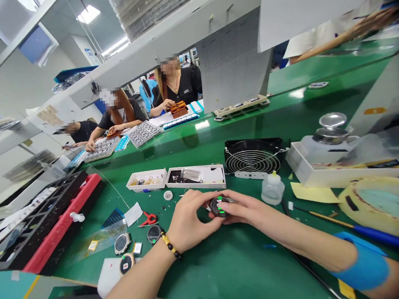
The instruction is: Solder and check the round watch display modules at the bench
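Over the green bench, my left hand (pixel 191 221) and my right hand (pixel 238 207) meet around a round black watch case (pixel 218 207) with green marks on its face. The left fingers and thumb curl about its left side. My right thumb lies on the face while the right fingers support it from behind. Left of my left wrist lie another dark watch case (pixel 154 234), a silver-rimmed watch (pixel 122 243) and a gold-rimmed watch (pixel 126 263). A small silvery battery-like block (pixel 137 248) sits between them, and red-handled pliers (pixel 147 219) lie just above.
Two white trays of small parts, the left tray (pixel 146 180) and right tray (pixel 195 177), stand behind my hands. Right of them are a fan (pixel 254 157), a squeeze bottle (pixel 272 188) and a pump dispenser (pixel 331 132). A red-edged black rack (pixel 65 219) is left. People sit opposite.
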A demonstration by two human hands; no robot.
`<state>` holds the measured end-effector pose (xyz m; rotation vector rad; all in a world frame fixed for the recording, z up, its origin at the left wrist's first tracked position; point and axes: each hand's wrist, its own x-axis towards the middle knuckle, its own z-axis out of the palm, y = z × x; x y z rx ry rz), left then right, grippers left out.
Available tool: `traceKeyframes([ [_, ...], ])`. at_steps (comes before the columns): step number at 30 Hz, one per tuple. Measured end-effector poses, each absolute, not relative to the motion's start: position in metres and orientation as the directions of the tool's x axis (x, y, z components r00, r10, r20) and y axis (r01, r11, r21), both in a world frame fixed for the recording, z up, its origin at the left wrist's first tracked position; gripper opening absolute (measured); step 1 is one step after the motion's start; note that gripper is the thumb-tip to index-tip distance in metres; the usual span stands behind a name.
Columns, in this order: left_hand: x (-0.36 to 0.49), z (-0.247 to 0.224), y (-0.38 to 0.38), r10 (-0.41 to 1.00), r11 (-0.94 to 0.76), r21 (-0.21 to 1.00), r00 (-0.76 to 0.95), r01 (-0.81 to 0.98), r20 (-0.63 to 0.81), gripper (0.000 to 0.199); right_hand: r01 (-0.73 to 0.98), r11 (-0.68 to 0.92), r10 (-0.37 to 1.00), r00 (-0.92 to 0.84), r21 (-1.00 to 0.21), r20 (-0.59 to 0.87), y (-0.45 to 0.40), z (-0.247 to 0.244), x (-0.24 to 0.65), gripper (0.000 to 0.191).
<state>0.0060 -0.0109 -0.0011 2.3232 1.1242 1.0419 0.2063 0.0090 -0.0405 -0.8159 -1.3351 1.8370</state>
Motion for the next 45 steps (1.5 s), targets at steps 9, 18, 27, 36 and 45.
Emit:
traceKeyframes([
  [9, 0.005, -0.001, -0.01, 0.797, -0.603, 0.591, 0.407, 0.535, 0.445, 0.048, -0.203, -0.252, 0.788, -0.611, -0.946, -0.079, 0.002, -0.02, 0.214, 0.058],
  [18, 0.004, -0.001, -0.009, 0.793, -0.609, 0.593, 0.404, 0.526, 0.456, 0.048, -0.171, -0.161, 0.782, -0.623, -0.972, -0.02, 0.012, -0.038, 0.213, 0.07],
  [27, 0.004, 0.0, -0.009, 0.791, -0.612, 0.593, 0.407, 0.522, 0.458, 0.047, -0.175, -0.2, 0.775, -0.63, -0.964, -0.047, 0.012, -0.035, 0.216, 0.065],
  [36, 0.004, -0.001, -0.009, 0.788, -0.616, 0.565, 0.416, 0.549, 0.454, 0.048, -0.13, -0.162, 0.782, -0.622, -0.978, -0.047, 0.008, -0.025, 0.216, 0.073],
  [45, 0.004, -0.003, -0.009, 0.795, -0.606, 0.551, 0.427, 0.573, 0.431, 0.048, -0.108, -0.135, 0.802, -0.595, -0.985, -0.045, 0.009, -0.026, 0.213, 0.073],
])
